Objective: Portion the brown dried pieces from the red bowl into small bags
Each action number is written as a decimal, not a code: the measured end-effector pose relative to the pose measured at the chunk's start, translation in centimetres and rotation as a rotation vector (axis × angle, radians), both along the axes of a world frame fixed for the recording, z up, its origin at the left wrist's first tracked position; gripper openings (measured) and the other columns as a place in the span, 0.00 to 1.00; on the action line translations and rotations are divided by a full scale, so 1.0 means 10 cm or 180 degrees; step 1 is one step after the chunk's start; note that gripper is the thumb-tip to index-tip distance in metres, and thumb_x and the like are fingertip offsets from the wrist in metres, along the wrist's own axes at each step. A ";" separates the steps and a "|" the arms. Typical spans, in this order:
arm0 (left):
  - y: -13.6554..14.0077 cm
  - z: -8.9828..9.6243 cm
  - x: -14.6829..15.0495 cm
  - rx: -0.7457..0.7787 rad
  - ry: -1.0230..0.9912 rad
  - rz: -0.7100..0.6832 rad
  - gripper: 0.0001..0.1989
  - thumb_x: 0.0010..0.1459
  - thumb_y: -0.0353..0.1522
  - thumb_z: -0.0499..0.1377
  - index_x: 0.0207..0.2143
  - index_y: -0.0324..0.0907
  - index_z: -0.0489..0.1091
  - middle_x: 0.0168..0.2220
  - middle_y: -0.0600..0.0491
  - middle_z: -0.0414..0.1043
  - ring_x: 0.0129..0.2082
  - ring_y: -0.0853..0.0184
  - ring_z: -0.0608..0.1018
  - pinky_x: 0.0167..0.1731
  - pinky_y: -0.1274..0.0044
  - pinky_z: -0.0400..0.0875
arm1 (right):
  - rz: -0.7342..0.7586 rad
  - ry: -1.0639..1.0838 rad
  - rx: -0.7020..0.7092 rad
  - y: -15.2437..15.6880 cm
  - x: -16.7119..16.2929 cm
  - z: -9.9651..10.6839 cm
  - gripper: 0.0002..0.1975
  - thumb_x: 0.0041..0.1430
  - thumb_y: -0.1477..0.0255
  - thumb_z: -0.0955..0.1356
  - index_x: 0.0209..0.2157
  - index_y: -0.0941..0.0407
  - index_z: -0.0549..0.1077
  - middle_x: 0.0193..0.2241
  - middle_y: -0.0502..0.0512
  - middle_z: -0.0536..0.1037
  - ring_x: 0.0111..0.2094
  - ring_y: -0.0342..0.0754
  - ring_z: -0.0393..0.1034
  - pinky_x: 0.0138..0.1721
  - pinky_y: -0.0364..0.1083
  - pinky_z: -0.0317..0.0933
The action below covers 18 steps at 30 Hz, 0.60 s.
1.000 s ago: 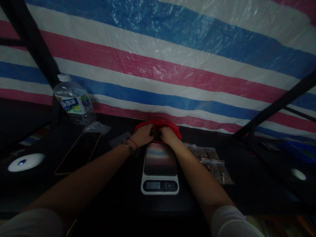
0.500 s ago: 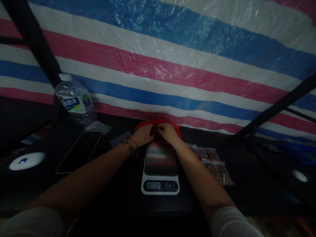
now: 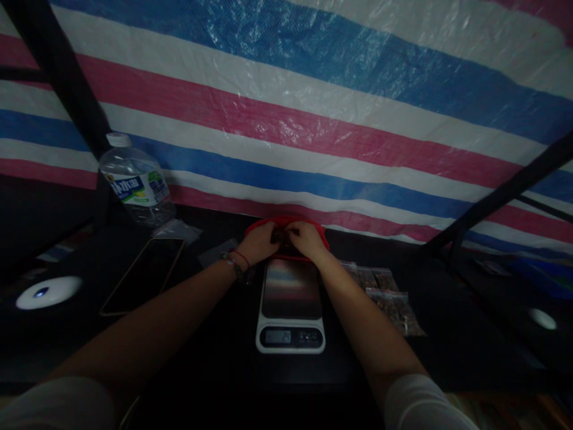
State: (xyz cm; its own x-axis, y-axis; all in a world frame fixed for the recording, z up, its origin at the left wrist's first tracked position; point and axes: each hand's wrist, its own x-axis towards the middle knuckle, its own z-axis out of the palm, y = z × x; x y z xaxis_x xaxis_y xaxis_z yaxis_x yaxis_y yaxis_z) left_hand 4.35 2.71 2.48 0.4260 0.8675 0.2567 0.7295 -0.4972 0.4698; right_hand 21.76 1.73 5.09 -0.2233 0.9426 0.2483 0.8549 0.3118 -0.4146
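Beyond both hands [image 3: 283, 240], a sheet [image 3: 286, 131] runs in broad blue, white and pinkish-red stripes, while red shows in the bag [image 3: 325, 240] around them and dark brown in the bits [image 3: 285, 238] between them. Just this side of the hands, the scale [image 3: 290, 323] is white with a grey plate and a black panel. Left of the left hand [image 3: 259, 242] stands a clear bottle [image 3: 136, 185] with a white cap and a blue, white and green label; right of the right hand [image 3: 308, 240], clear packets [image 3: 391, 310] show brown contents.
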 end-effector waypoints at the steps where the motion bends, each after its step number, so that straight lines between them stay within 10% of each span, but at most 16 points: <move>1: 0.00 0.00 0.00 -0.0005 0.0004 0.0009 0.15 0.55 0.33 0.59 0.44 0.39 0.66 0.42 0.44 0.76 0.42 0.57 0.78 0.41 0.72 0.71 | -0.0058 -0.0091 0.0011 0.00 0.00 0.00 0.16 0.58 0.80 0.63 0.41 0.57 0.80 0.43 0.56 0.81 0.46 0.48 0.73 0.51 0.43 0.61; 10: -0.08 0.14 0.02 0.0009 -0.0026 -0.0177 0.10 0.54 0.34 0.59 0.38 0.39 0.70 0.38 0.46 0.76 0.39 0.60 0.78 0.38 0.73 0.69 | 0.0014 -0.1063 -0.0644 -0.04 -0.03 -0.10 0.16 0.59 0.79 0.63 0.44 0.59 0.79 0.43 0.63 0.81 0.45 0.52 0.76 0.45 0.44 0.64; 18: -0.33 0.38 -0.01 -0.0562 -0.0164 -0.2184 0.14 0.51 0.35 0.63 0.40 0.41 0.72 0.37 0.51 0.75 0.34 0.66 0.76 0.35 0.76 0.69 | 0.0205 -0.0634 -0.0805 0.00 0.00 -0.03 0.13 0.60 0.75 0.66 0.42 0.57 0.81 0.40 0.58 0.82 0.39 0.49 0.77 0.39 0.41 0.65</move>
